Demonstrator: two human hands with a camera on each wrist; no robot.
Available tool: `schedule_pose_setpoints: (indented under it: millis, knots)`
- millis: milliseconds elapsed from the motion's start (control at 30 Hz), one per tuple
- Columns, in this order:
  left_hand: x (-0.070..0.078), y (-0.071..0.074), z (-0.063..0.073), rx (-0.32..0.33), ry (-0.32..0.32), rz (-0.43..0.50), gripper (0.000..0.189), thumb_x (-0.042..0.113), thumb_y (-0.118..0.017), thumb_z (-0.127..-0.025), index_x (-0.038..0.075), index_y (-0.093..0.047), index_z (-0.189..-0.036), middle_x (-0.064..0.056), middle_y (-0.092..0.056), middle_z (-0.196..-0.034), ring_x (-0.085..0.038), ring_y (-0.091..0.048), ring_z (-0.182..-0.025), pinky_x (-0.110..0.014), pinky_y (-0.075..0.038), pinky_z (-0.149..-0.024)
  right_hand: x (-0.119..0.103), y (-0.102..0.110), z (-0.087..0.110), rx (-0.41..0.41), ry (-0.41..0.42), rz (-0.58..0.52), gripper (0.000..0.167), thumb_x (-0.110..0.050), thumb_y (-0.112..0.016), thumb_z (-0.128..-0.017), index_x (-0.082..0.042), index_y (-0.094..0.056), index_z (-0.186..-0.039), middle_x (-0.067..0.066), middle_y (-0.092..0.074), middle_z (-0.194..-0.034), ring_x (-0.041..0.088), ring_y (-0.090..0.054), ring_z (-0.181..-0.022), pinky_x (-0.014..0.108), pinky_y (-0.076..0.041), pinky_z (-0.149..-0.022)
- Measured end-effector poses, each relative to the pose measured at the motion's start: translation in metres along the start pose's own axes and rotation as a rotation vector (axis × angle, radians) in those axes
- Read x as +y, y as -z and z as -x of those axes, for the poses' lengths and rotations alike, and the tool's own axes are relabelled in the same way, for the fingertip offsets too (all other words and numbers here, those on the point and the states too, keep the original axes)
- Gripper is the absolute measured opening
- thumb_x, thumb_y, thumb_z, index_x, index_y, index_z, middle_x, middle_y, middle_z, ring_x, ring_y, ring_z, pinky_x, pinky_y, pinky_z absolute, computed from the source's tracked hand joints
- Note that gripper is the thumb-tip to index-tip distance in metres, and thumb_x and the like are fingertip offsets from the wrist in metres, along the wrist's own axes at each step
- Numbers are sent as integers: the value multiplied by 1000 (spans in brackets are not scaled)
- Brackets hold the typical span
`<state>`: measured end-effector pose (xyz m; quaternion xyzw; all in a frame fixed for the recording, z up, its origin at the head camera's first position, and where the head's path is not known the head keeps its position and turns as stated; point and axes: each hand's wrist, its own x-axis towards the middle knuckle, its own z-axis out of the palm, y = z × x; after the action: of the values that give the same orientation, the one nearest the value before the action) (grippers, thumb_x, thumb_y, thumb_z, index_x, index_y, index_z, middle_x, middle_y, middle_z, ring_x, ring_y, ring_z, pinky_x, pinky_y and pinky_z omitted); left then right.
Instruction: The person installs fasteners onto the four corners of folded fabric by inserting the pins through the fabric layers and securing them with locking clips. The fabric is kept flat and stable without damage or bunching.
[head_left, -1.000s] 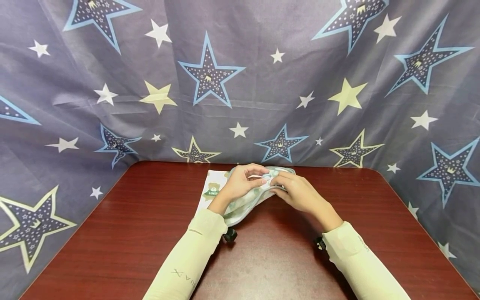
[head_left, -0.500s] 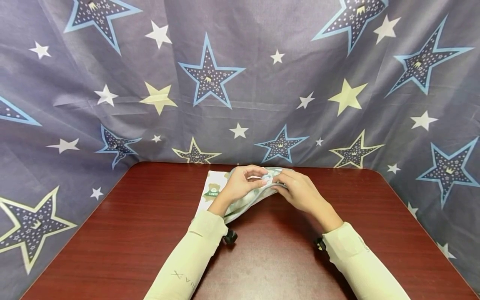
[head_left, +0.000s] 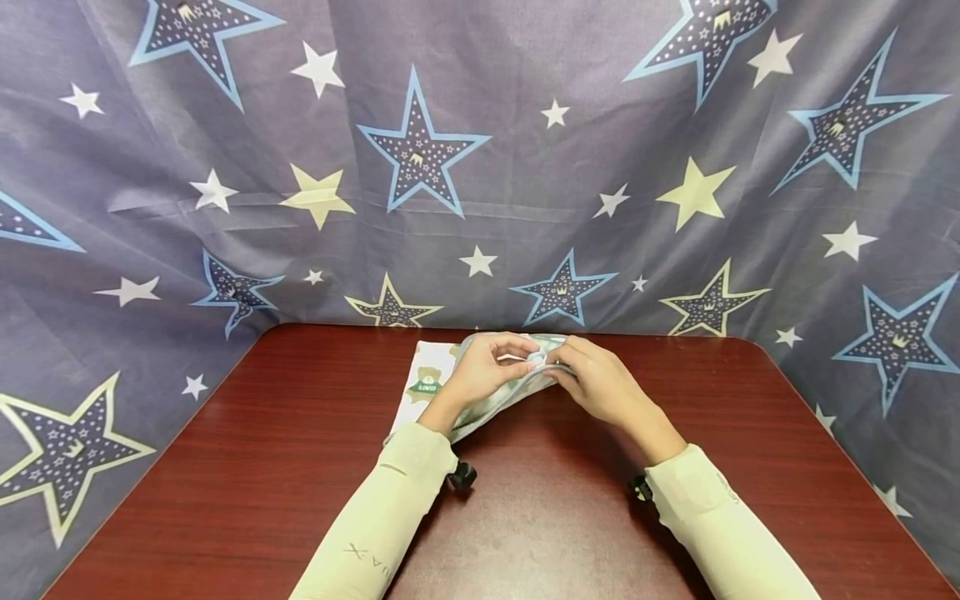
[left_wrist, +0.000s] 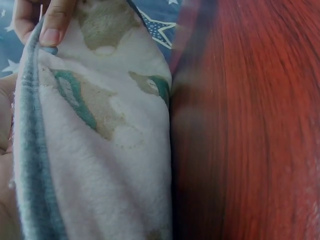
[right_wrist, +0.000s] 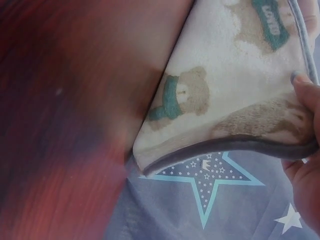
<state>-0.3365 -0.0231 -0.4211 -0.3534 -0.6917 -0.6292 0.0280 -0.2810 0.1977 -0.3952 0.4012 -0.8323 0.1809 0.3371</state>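
Note:
A white cloth (head_left: 426, 385) with brown bears in green and a grey-blue bound edge lies partly on the table and partly lifted. My left hand (head_left: 480, 367) pinches its raised rim between thumb and fingers. Close to those fingertips sits a small light-blue piece (head_left: 536, 358), mostly covered. Just to the right, my right hand (head_left: 596, 379) pinches the same rim. In the left wrist view the plush cloth (left_wrist: 107, 165) hangs in soft folds below the fingers. In the right wrist view the cloth's printed face (right_wrist: 235, 75) stretches down from the right thumb (right_wrist: 304, 90).
The dark red table (head_left: 300, 433) spreads around both arms. Behind it hangs a grey-purple curtain (head_left: 510, 167) printed with stars. A small black device (head_left: 462, 477) is on the left wrist, and another (head_left: 640, 487) is on the right.
The right hand has shifted slightly right and the cloth's lifted part has folded in a little, its front edge drawn up. The left hand stays almost still.

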Motion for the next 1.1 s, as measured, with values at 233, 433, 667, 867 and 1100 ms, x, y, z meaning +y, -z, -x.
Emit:
schedule_pose_setpoints:
  millis: [233, 433, 667, 867, 1100]
  knots:
    - [-1, -3, 0, 25, 5, -17, 23, -5, -78, -86, -4, -75, -109, -17, -73, -109, -16, -71, -93, -44, -58, -89, 0, 1, -1, -19, -29, -23, 16, -9, -81, -87, -9, -68, -96, 1, -63, -91, 15, -60, -79, 34, -51, -72]
    - [0, -4, 0, 24, 29, -24, 24, -6, -77, -86, -4, -75, -110, -16, -73, -109, -18, -71, -95, -43, -57, -90, 0, 1, -1, -34, -41, -5, 15, -9, -81, -87, -9, -68, -96, 2, -63, -90, 16, -60, -79, 34, -51, -72]
    - [4, 4, 3, -33, 45, -78, 27, 1, -78, -89, -2, -73, -115, -15, -74, -111, -21, -71, -99, -38, -58, -88, -1, 4, -1, -82, -37, -18, 16, -10, -81, -87, -10, -68, -96, 1, -63, -92, 17, -60, -83, 36, -51, -75]
    - [13, 16, 11, -88, 57, -183, 21, 9, -80, -89, 2, -72, -107, -10, -73, -96, -17, -69, -88, -31, -57, -79, -1, 7, -3, -103, -37, -16, 17, -9, -82, -86, -12, -67, -95, 0, -62, -92, 16, -60, -83, 36, -52, -75]
    - [24, 22, 23, -273, 51, -365, 20, 15, -86, -83, 11, -71, -96, -1, -66, -84, -12, -64, -79, -29, -56, -69, 1, 11, -2, -152, -64, -13, 16, -14, -80, -89, -16, -66, -93, -4, -61, -91, 14, -58, -81, 35, -50, -73]
